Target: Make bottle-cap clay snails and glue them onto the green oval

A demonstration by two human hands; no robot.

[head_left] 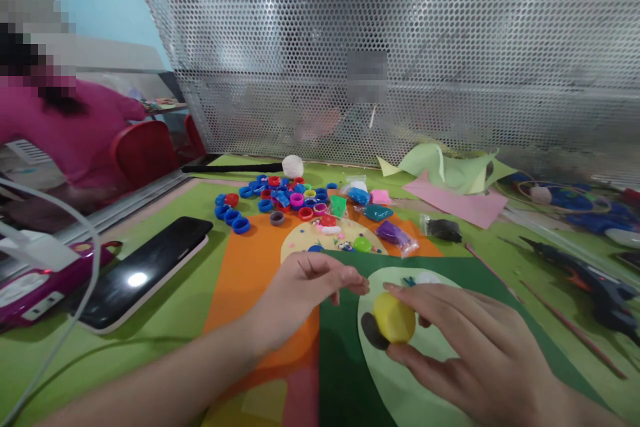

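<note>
My right hand (465, 340) pinches a lump of yellow clay (394, 317) between thumb and fingers, just above a pale green paper circle (400, 380) lying on a dark green sheet (340, 360). My left hand (313, 283) hovers close on the left with its fingers loosely curled and its fingertips near the clay, holding nothing that I can see. A dark grey spot (373, 332) sits on the circle beside the clay.
Several blue, red and pink bottle caps (273, 200) and small clay packets (377, 212) lie behind on orange paper (250, 267). A phone (145, 270) lies at the left, a glue gun (590, 277) at the right. A perforated metal screen (400, 47) stands behind; a person in pink (75, 127) sits beyond.
</note>
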